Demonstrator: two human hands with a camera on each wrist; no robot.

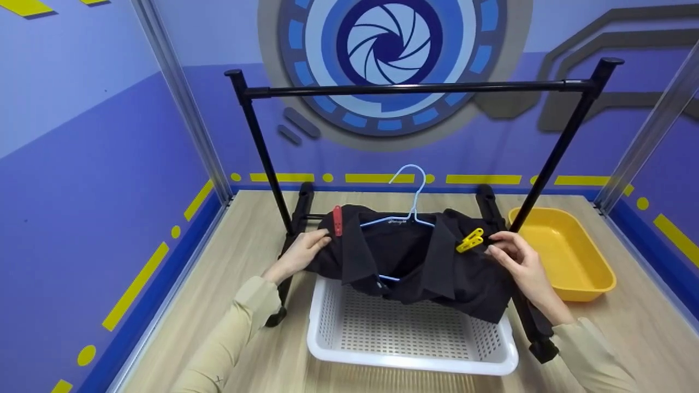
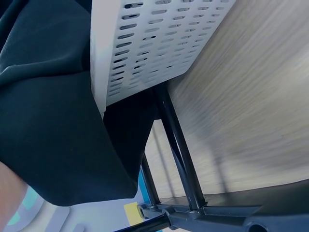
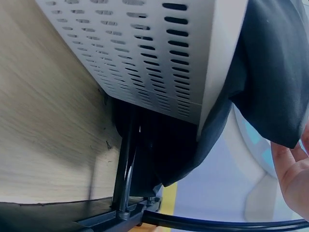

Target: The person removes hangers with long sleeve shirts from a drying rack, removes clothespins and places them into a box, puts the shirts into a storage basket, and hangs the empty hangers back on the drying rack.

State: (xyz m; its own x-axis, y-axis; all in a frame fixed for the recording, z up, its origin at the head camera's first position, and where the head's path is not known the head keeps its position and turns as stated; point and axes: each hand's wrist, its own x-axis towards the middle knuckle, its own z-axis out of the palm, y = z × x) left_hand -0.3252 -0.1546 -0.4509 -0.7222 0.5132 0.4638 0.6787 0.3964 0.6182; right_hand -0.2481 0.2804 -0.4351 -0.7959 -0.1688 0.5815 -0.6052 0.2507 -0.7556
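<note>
Shirt (image 1: 478, 292) on hanger (image 1: 415, 210), over basket's (image 1: 409, 361) far side: pegging step likely in hand. My left hand (image 1: 300, 253) pinches its left edge; my right hand (image 1: 527, 267) curls near yellow peg (image 1: 470, 241), cloth grip uncertain. Next move likely calls for level support.

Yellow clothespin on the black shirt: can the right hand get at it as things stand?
Probably yes: the right hand is close beside the yellow clothespin, and nothing visible blocks the way.
</note>
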